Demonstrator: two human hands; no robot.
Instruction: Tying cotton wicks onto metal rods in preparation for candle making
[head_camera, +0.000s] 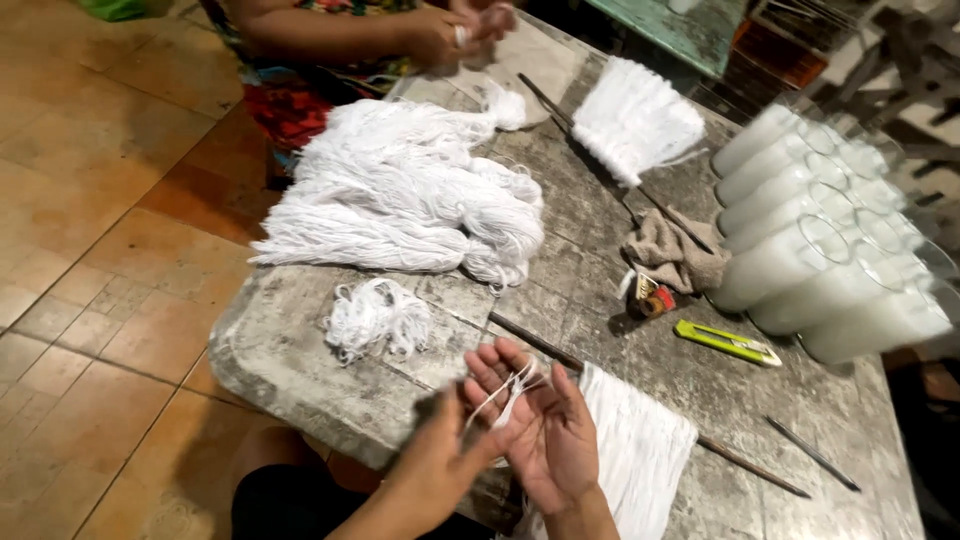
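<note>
My right hand (548, 432) is palm up with its fingers spread, above the near edge of the worn grey table (270, 350). A few short white strings (510, 392) lie across its fingers and palm. My left hand (447, 452) comes in from the lower left and pinches the lower end of those strings. Just right of my hands, a thick bunch of white strings (640, 450) hangs from a dark rod (745, 465) lying across the table.
A big heap of white yarn (400, 190) and a small loose bundle (376, 318) lie on the left. Another person's hands (462, 28) work string at the far end. Right side: glasses of white wax (815, 245), green utility knife (727, 342), rag (678, 252), second string bunch (635, 115), thin rod (812, 453).
</note>
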